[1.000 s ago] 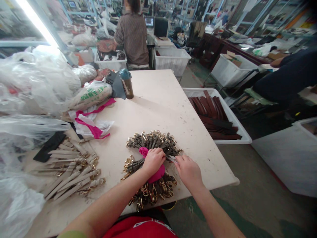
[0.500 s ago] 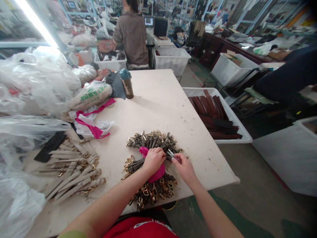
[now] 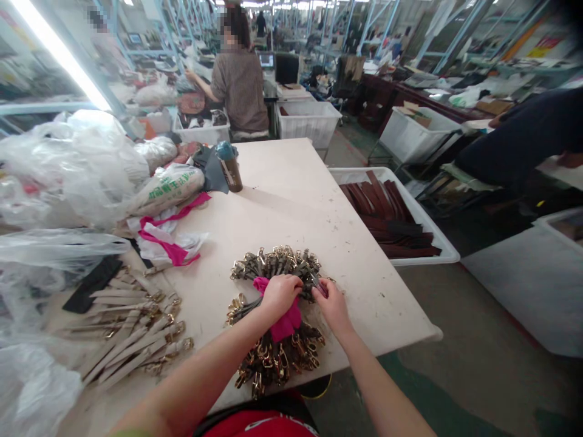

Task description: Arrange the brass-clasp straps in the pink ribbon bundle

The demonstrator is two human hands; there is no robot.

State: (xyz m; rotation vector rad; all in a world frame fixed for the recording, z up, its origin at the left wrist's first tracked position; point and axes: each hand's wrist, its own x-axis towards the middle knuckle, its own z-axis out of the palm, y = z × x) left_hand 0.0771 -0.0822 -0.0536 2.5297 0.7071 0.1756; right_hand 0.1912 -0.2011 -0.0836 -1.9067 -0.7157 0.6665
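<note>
A large bundle of dark grey-brown straps with gold-coloured metal hooks and buckles lies near the table's front edge, wrapped at its middle by a bright pink cloth strip. My left hand rests over the pink cloth, its fingers curled closed on a strap at the bundle's right side; the fingertips are partly hidden. My right hand is closed around small thread snips, silver blades pointing up and left, close to the bundle's right straps.
Beige straps with gold buckles lie at the left beside plastic bags. A dark bottle stands farther back on the table. A white bin of brown strips sits at the right. Co-workers sit behind and at the right.
The view has tilted up slightly, so things sit lower. The snips have drawn back a little and their blades now point more upward. My left hand stays on the bundle.
</note>
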